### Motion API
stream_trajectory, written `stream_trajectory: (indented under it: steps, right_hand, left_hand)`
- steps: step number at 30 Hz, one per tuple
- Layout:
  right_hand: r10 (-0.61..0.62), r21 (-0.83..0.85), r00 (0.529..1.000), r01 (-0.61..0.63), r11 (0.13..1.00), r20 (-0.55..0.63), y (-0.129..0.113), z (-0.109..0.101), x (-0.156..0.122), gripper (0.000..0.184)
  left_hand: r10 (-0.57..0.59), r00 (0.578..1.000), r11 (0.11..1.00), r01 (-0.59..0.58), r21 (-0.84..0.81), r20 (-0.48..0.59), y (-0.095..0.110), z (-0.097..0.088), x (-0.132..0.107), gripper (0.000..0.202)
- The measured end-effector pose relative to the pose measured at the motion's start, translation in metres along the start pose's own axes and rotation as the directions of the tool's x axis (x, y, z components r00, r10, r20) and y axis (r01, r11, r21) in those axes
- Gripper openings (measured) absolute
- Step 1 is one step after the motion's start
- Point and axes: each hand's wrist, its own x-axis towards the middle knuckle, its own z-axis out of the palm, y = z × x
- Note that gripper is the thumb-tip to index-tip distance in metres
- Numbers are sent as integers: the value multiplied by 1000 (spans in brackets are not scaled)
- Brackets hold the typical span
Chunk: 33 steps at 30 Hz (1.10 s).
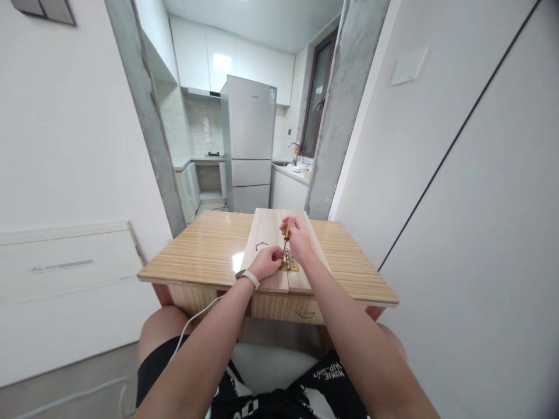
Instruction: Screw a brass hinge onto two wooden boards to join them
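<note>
Two pale wooden boards (268, 224) lie side by side on the table. A brass-coloured hinge (293, 266) spans the seam between them near their front end. In my right hand (298, 237) is a screwdriver (286, 235) with a yellow and black handle, held nearly upright, its shaft pointing down at the hinge. My left hand (267, 263) rests on the left board beside the hinge, fingers pinched together close to the screwdriver's tip. Whatever is between those fingers is too small to make out. A thin bow-shaped pull handle (261, 245) sits on the left board.
The striped wooden table (209, 247) has a drawer (279, 308) at its front, above my lap. A white cable (191, 321) runs down from the table's front edge on the left. Beyond stand a silver fridge (251, 128) and a kitchen counter (290, 185).
</note>
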Motion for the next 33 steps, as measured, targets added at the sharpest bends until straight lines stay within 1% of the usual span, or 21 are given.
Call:
stream_trajectory:
  steps: [3, 6, 10, 13, 15, 17, 20, 22, 24, 27, 30, 33]
  right_hand:
    - [-32, -40, 998, 29, 999, -56, 2, 2, 1, 42]
    - [-40, -57, 998, 37, 998, -55, 3, 5, 2, 42]
    - [-20, -47, 999, 18, 999, -37, 4, 4, 1, 43]
    - [12, -6, 1000, -12, 1000, -15, 3, 2, 0, 49]
    - [33, -1, 999, -33, 999, 22, 0, 2, -1, 50]
    - [36, -34, 996, -34, 999, 77, -3, 3, -3, 47]
    - [15, -103, 991, -1, 995, 135, -7, 7, -5, 42]
    - [10, -117, 989, 8, 993, 149, -7, 11, -5, 39]
    - [21, -96, 986, -6, 995, 163, -6, 14, -5, 37]
    - [35, -66, 983, -24, 998, 179, -4, 16, -4, 40]
    - [39, -60, 979, -27, 998, 200, -3, 14, -4, 39]
    - [63, -25, 979, -59, 998, 195, -2, 11, -3, 47]
  left_hand:
    - [-3, 1000, 1000, 4, -9, 4, 0, 0, 0, 20]
    - [-13, 1000, 1000, 13, -9, 2, 0, 0, 1, 13]
    - [-22, 999, 1000, 22, 10, -29, -1, 1, 1, 11]
    - [-26, 999, 1000, 26, 8, -36, -3, 2, 1, 10]
    - [-27, 999, 1000, 27, 7, -35, -3, 2, 1, 10]
    - [-23, 999, 1000, 23, 11, -32, -3, 1, 1, 9]
    - [-8, 1000, 1000, 8, 13, -22, -2, 0, 1, 8]
    - [7, 1000, 1000, -7, 14, -11, 0, -1, 1, 7]
    - [14, 1000, 1000, -13, 24, -11, 3, -1, 1, 8]
    - [1, 1000, 999, 0, 36, -16, 5, -2, 1, 9]
    - [-5, 1000, 999, 5, 34, -10, 5, -2, 1, 9]
    - [-3, 1000, 998, 4, 60, -11, 3, -1, 1, 6]
